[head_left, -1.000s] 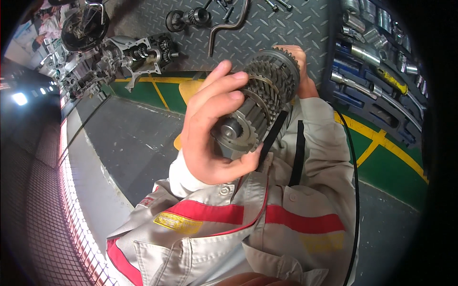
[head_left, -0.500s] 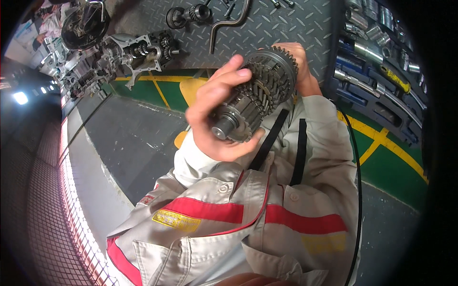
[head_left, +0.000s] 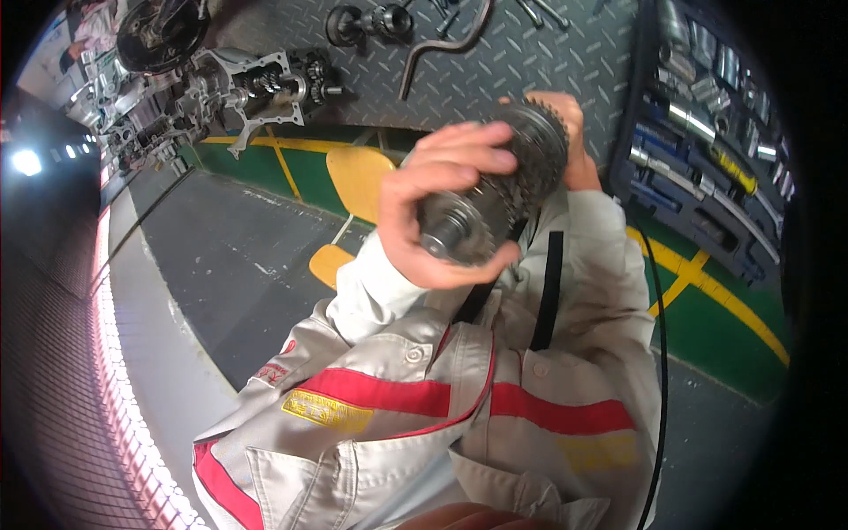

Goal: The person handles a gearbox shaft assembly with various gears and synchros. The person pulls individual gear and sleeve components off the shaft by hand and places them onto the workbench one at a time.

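Note:
Both my hands hold a steel gear shaft (head_left: 530, 163) with several toothed gears, tilted in front of my chest above the bench edge. My left hand (head_left: 424, 212) curls round its nearer, narrower end, with fingers over the top and thumb below. The round shaft tip pokes out between them. My right hand (head_left: 570, 119) grips the far end by the large toothed gear; most of its fingers are hidden behind the gears. Motion blurs the gears and my left fingers a little.
An opened gearbox housing (head_left: 274, 93) lies at the bench's left. Near the back of the metal tread-plate top (head_left: 530, 57) are a smaller gear shaft (head_left: 367, 24), a bent steel bar (head_left: 442, 44) and bolts (head_left: 539, 13). A socket set case (head_left: 658, 181) stands right. Below is a yellow chair (head_left: 358, 181).
My left fingers have come down and closed further over the gears. The gear shaft and both hands sit slightly farther right in view, and the bench things have shifted right too.

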`<state>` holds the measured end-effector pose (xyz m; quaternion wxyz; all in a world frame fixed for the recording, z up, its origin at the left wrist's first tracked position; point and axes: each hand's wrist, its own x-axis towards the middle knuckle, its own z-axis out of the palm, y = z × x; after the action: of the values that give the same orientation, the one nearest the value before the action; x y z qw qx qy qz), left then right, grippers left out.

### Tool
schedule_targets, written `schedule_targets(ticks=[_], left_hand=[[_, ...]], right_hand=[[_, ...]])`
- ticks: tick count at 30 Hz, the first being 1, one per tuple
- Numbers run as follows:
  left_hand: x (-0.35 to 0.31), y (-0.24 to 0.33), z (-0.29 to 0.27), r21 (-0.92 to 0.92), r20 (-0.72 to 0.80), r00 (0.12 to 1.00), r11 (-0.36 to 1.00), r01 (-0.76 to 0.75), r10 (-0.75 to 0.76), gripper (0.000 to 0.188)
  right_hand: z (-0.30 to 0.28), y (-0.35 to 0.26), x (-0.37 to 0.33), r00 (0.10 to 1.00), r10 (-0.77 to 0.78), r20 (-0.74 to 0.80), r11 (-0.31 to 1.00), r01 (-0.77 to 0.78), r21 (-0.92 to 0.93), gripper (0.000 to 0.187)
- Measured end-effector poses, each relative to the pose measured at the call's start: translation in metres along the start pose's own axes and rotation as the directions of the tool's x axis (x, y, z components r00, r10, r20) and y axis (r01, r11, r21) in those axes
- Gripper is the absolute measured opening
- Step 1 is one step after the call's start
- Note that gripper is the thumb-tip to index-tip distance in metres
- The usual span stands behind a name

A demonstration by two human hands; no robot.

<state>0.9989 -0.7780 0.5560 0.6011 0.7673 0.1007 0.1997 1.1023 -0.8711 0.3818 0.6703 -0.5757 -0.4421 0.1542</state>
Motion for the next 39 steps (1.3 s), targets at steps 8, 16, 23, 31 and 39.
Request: schedule_targets(ticks=[8, 16, 23, 31, 39], left_hand=[[-0.006, -0.007, 0.008, -0.400, -0.253, 0.947, 0.913, 0.084, -0.199, 0.072], [0.008, -0.124, -0.089, 0.850, -0.264, 0.964, 0.467, 0.246, -0.026, 0.042], [0.042, -0.145, -0.124, 0.889, -0.352, 0.919, 0.246, 0.387, -0.175, 0.078], [0.040, -0.175, -0.219, 0.554, 0.081, 0.863, 0.742, 0.377, -0.499, 0.056], [0.045, -0.164, -0.222, 0.822, 0.222, 0.850, 0.561, 0.100, -0.477, 0.094]], right_hand=[[0.009, -0.009, 0.004, 0.976, 0.149, -0.159, 0.963, -0.180, -0.200, 0.040], [0.018, -0.070, 0.085, 0.064, 0.991, -0.117, -0.069, -0.506, -0.860, 0.038], [0.022, -0.056, 0.042, 0.491, 0.837, -0.243, 0.102, -0.575, -0.812, 0.030], [0.023, -0.042, 0.067, -0.098, 0.986, -0.132, -0.163, -0.459, -0.873, 0.028], [0.033, -0.024, 0.018, 0.440, 0.828, -0.347, -0.051, -0.559, -0.828, 0.040]])
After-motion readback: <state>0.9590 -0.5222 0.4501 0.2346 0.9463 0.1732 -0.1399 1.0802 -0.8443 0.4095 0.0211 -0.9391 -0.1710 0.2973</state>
